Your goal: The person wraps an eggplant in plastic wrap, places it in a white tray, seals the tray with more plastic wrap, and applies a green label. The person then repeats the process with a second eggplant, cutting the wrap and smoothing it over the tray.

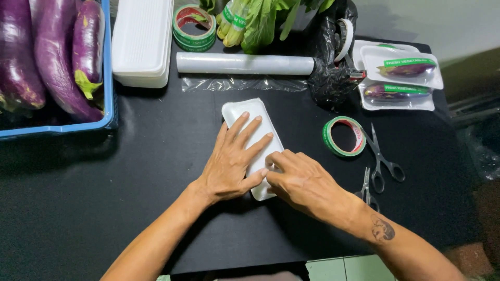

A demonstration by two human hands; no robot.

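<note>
Pressing the tray point(249, 115) flat was the main thing, I judged, so it would not slide on the black table point(130, 171). I was looking down from above. The white foam tray lay bottom up near the middle of the table, tilted, with its far end toward the left and its near end toward the right.

My left hand point(232, 161) lay open on top of it. The fingers were spread and flat, and the palm pushed down. It held nothing; it only pressed.

My right hand point(302, 182) was at the near right edge of the tray. Its fingers were bent, and the tips touched the edge, next to my left thumb. I could not tell if they pinched wrap there, because it was too thin to see.

To do this well, I thought the left hand should stay firm while the right worked with small, soft pushes. Foam snaps if you squeeze hard.

Far from me lay a roll of wrap point(245, 64). A tape ring point(344, 136) and scissors point(383, 156) sat to the right, well apart from my hands. A blue crate point(107, 78) of eggplants point(52, 52) stood far left.
</note>
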